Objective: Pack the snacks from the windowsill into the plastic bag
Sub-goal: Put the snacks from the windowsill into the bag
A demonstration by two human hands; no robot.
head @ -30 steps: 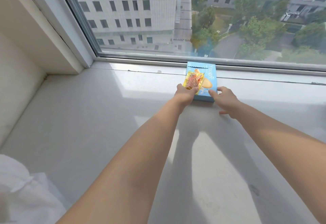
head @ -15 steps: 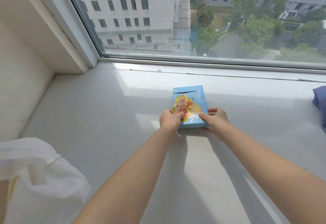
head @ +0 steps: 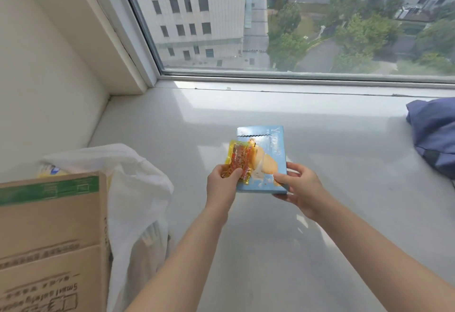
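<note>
Snack box (head: 270, 143), blue, orange sachet (head: 240, 158) on top: drawn back from the glass, seemingly raised off windowsill (head: 332, 144); right hand (head: 299, 186) grips its near corner, left hand (head: 222, 186) pinches the sachet; plastic bag (head: 138, 183) near, leftward.

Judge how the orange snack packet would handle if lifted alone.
The snack packet looks thin and flat, so probably light and floppy. Its glossy film may slide on the blue box; the left hand pinches it there.
</note>
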